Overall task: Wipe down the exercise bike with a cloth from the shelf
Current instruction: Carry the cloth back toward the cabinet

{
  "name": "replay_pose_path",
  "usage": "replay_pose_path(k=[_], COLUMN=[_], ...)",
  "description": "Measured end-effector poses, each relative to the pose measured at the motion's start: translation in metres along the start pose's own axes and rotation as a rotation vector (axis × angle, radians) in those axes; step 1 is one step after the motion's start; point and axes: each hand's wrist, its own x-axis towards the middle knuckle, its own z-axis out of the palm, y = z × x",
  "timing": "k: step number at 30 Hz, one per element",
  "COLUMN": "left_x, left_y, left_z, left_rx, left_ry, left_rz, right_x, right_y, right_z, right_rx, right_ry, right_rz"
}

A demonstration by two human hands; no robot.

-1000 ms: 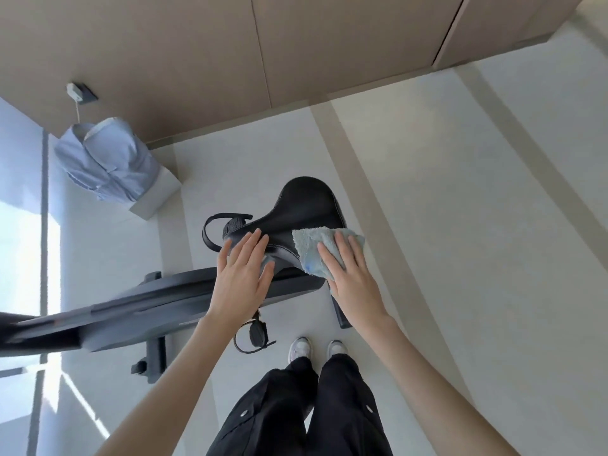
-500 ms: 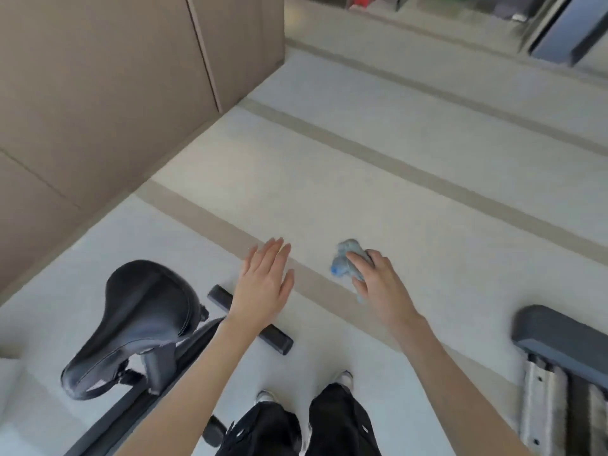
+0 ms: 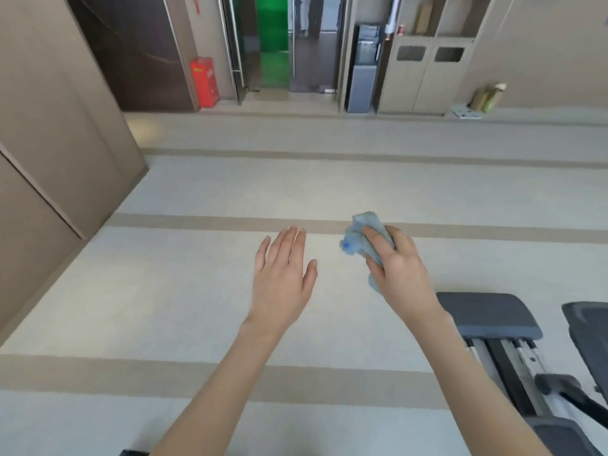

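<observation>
At the far left we see a brown panelled wall [image 3: 49,159] that runs back to a corner. Beyond it, against the far wall, stands a red box [image 3: 204,82], and just to its right a glass doorway [image 3: 273,44] shows green behind it.

Next comes the left hand [image 3: 283,278], at the end of a bare forearm that rises from the bottom edge. It hangs in the air above the pale striped floor [image 3: 164,291] with its back towards us. The fingers are straight and lie close together, pointing away, and the thumb stands out to the right. It holds nothing and touches nothing.

Just to its right, apart from it, we find the cloth [image 3: 362,223], light blue and crumpled into a loose wad. It is off the floor, in the grip of the right hand [image 3: 403,274]. The thumb lies across the near face of the wad and the fingers curl round the far side, so most of them are hidden from us. A tail of fabric hangs below the palm. The right forearm slants up from the lower right, and the wrist is bent a little inwards.

Farther right, on the back wall, sits a beige cabinet [image 3: 424,70] with two dark openings. Near us, at the right edge, a grey padded bench [image 3: 487,314] rests on dark and silver rails.
</observation>
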Motion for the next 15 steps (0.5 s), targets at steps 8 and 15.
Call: replay_pose_path(k=[8, 15], left_x=[0.070, 0.150], left_y=[0.031, 0.036], left_z=[0.035, 0.096], left_rx=[-0.026, -0.070], left_ry=[0.007, -0.030], left_rz=[0.057, 0.082], right_x=[0.030, 0.087], right_y=[0.055, 0.113], right_z=[-0.006, 0.013], right_rx=[-0.012, -0.018], right_ry=[0.095, 0.134], right_rz=[0.100, 0.162])
